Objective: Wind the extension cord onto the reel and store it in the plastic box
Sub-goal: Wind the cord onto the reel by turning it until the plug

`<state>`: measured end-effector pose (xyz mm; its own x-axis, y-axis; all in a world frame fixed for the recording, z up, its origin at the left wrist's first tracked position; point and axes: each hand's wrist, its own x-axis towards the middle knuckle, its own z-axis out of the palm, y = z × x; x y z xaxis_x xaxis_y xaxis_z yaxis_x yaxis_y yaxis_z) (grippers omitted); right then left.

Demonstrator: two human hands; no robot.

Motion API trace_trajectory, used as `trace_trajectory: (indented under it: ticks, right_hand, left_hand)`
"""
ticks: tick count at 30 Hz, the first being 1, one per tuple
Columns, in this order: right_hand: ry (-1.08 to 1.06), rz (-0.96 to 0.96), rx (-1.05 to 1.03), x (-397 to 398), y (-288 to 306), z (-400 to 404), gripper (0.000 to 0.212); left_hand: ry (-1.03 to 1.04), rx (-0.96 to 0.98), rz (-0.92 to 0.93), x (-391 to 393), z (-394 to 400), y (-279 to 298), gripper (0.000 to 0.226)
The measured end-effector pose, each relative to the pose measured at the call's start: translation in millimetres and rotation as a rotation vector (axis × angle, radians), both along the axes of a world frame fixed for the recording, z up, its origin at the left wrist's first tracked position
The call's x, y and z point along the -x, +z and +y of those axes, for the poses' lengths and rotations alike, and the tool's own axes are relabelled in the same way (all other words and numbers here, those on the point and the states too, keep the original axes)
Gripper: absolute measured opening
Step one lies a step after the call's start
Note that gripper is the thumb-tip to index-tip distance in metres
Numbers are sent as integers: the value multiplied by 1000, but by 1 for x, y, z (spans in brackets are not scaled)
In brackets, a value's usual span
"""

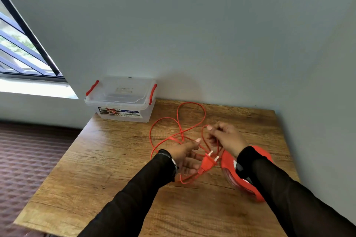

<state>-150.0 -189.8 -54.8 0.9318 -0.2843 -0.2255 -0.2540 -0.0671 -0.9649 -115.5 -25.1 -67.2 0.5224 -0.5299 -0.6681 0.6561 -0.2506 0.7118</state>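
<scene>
Head view shows the thin orange cord lying in loose loops on the worktop, at 12 o'clock from the hands. It looks light and floppy, so it may tangle. The right hand pinches a strand. The left hand lies open beside the plug. The red reel sits under the right arm and looks hard, good to grip by its rim. The plastic box waits at 11 o'clock, lid on.
</scene>
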Motion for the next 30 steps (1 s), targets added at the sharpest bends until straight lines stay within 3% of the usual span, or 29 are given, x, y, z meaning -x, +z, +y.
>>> trace_trajectory:
  ticks: [4, 8, 10, 13, 16, 19, 21, 24, 28, 30]
  right_hand:
    - [-52, -17, -165, 0, 5, -12, 17]
    - [-47, -28, -287, -3, 8, -2, 18]
    - [-51, -37, -298, -5, 9, 0, 18]
    - [-52, -11, -245, -5, 7, -4, 17]
    - [-86, 5, -141, -4, 2, -14, 22]
    - [-91, 1, -6, -1, -6, -21, 24]
    - [-87, 3, 178, 2, -14, -24, 22]
    - [-7, 19, 478, 8, -19, -26, 16]
    - [185, 60, 459, 16, -16, -23, 20]
    - [132, 31, 441, 17, -15, -23, 20]
  left_hand:
    - [-171, 7, -160, -8, 20, 0, 33]
    - [-488, -270, -420, 18, 3, -19, 64]
    - [-568, -447, -630, 28, -5, -31, 69]
    - [-589, -651, -970, 26, 4, -44, 52]
    - [-675, -722, -1056, 16, 28, -45, 29]
    - [-885, -903, -1193, -2, 57, -41, 26]
    - [-939, -1069, -1242, -17, 75, -34, 28]
    - [-940, -1315, -1161, -33, 93, -18, 36]
    - [-856, -1395, -1042, -31, 89, 0, 50]
    - [-754, -1322, -1052, -23, 79, 4, 77]
